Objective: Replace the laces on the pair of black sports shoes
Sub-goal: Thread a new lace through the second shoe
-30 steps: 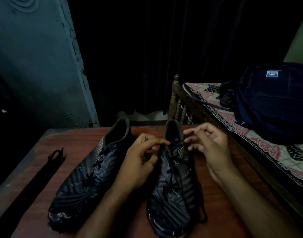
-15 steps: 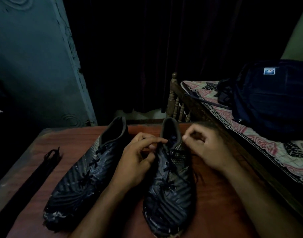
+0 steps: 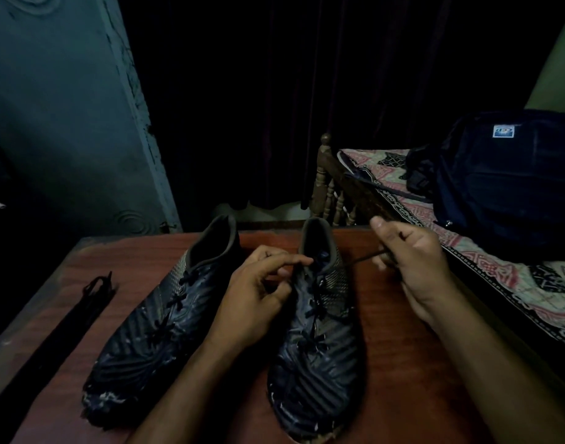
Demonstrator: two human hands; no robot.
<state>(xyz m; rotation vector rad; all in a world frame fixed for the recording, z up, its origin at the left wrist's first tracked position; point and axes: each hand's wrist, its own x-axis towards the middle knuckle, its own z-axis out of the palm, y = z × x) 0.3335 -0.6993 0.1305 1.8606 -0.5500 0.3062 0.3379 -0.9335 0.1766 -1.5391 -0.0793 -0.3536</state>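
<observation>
Bare desk [image 3: 402, 363] lies open at 5 o'clock, and between the two shoes [image 3: 165, 318] at 7. A lace bundle [image 3: 92, 299] blocks the 9 o'clock edge. The bed [image 3: 498, 283] walls off 3 o'clock.

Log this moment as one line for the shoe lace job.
step: unlacing right-hand shoe | right hand: pulling lace end taut | left hand: at top eyelets | left-hand shoe: laced | spare laces: on table

No words or numbers can be read; the small white and blue label [image 3: 503, 131] on the dark bag [image 3: 505, 187] is too blurred.
</observation>
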